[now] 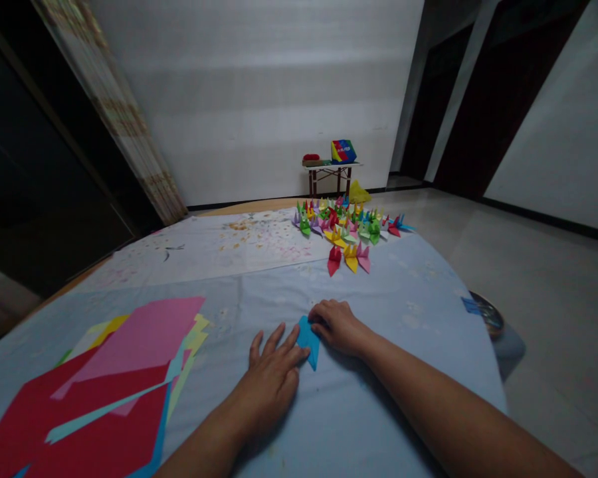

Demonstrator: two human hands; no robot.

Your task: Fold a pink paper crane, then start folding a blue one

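A small piece of blue folded paper [307,340], kite-shaped with its narrow point toward me, lies on the tablecloth. My left hand [275,372] rests flat at its left side, fingers spread, with fingertips touching the paper. At the upper right edge of the paper, my right hand [339,326] has its fingers curled in a pinch; the exact contact is partly hidden by the fingers. Beyond the hands stand a red paper crane [333,261], a yellow paper crane [351,257] and a pink paper crane [363,257] in a short row.
Many coloured paper cranes [346,222] crowd the table's far right. Sheets of red paper [104,425] and pink paper [154,332], with cut strips, lie at left. The round table's tablecloth [403,398] curves away at right. A low stand [331,167] is by the wall.
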